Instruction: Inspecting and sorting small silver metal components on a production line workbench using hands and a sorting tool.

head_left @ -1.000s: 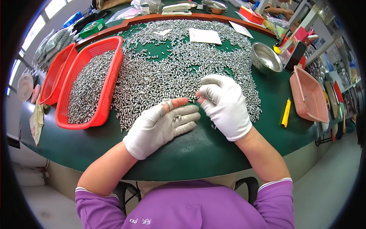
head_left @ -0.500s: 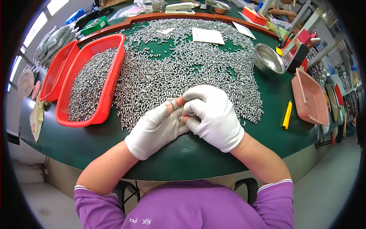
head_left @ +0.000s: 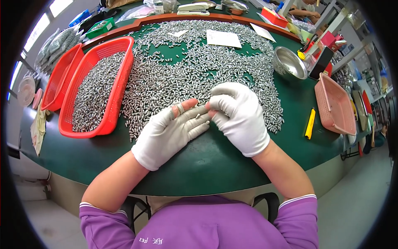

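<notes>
My left hand point(head_left: 168, 128), in a white glove with bare thumb and fingertip skin showing, is turned palm up with its fingers stretched out. A few small silvery metal pieces point(head_left: 197, 116) lie on those fingers. Close against its fingertips is my right hand point(head_left: 239, 118), also gloved in white, its thumb and forefinger brought together in a pinch. What sits in that pinch, if anything, is too small to make out. Beyond both hands spreads a wide layer of small silvery bullet-shaped metal pieces point(head_left: 182, 83) on the green table point(head_left: 186, 176).
On the left stand a red basket point(head_left: 128, 62) full of the same pieces and another red basket point(head_left: 54, 93). At right are a metal bowl point(head_left: 296, 66), a yellow cutter knife point(head_left: 309, 123) and a pink basket point(head_left: 338, 128). White paper point(head_left: 224, 38) lies on the pieces.
My hands have drawn slightly apart. The left fingers have straightened, baring the small pieces on them, and the right hand has shifted a little to the right, still pinched.
</notes>
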A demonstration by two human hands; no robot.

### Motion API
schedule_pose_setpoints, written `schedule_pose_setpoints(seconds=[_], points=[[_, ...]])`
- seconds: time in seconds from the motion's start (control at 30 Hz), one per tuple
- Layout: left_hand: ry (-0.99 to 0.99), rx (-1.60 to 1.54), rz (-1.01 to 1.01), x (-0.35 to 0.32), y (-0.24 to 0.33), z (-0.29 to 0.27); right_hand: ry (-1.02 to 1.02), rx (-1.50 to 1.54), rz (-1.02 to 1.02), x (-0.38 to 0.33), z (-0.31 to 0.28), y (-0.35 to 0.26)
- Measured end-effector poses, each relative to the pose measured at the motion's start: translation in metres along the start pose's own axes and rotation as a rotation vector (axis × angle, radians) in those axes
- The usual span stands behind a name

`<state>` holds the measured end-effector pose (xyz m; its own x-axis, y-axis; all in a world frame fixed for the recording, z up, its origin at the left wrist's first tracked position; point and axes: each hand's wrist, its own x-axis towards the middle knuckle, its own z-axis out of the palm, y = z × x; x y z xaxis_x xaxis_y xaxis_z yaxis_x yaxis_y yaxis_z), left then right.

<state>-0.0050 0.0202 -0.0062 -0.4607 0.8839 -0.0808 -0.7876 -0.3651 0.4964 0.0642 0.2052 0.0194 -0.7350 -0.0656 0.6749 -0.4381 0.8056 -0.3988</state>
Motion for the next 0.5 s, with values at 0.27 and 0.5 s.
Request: schedule_pose_setpoints(seconds=[0.27, 0.5], points=[[-0.009, 0.017, 0.009, -0.0001, -0.0009, -0.0046, -0.102, -0.023, -0.072, -0.0001, 0.0006, 0.0000], [-0.033, 0.145, -0.002, -0.0016, -0.0028, -0.0009, -0.185, -0.015, 0.049, -0.0076, 0.0050, -0.0056]])
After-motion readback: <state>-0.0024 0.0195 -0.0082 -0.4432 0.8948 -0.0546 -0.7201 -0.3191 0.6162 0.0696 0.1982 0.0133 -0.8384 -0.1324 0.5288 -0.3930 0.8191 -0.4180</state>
